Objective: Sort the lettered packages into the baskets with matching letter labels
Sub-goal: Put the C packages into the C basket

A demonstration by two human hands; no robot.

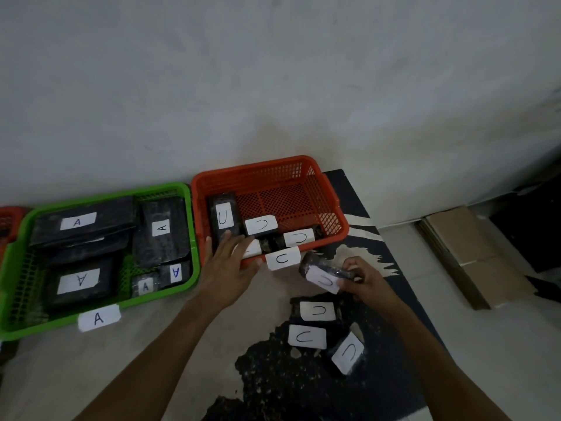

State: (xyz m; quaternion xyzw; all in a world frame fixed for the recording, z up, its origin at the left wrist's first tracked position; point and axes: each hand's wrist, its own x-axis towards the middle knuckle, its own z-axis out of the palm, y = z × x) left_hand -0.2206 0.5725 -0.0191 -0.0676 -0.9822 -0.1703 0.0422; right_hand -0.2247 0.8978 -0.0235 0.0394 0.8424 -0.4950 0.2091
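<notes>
On the floor by the wall sit two baskets side by side: green basket on the left, orange basket on the right, rims touching or nearly so. Green basket carries an A label on its front edge and holds several black packages with A tags, some stacked. Orange basket has a U label on its front rim and holds black U packages along its left and front sides; back right part shows bare mesh.

Left hand reaches over the orange basket's front left corner, fingers straight and spread, fingertips touching a package inside; holds nothing. Right hand is just in front of the orange basket, fingers curled round a black held package with a U tag facing up, package tilted, above the floor.

Three loose U packages lie near the person on a dark patch, below the right hand, close together, the right one tilted.

Another orange basket edge shows at far left. Flat cardboard lies on the floor at right, well apart from the baskets.
</notes>
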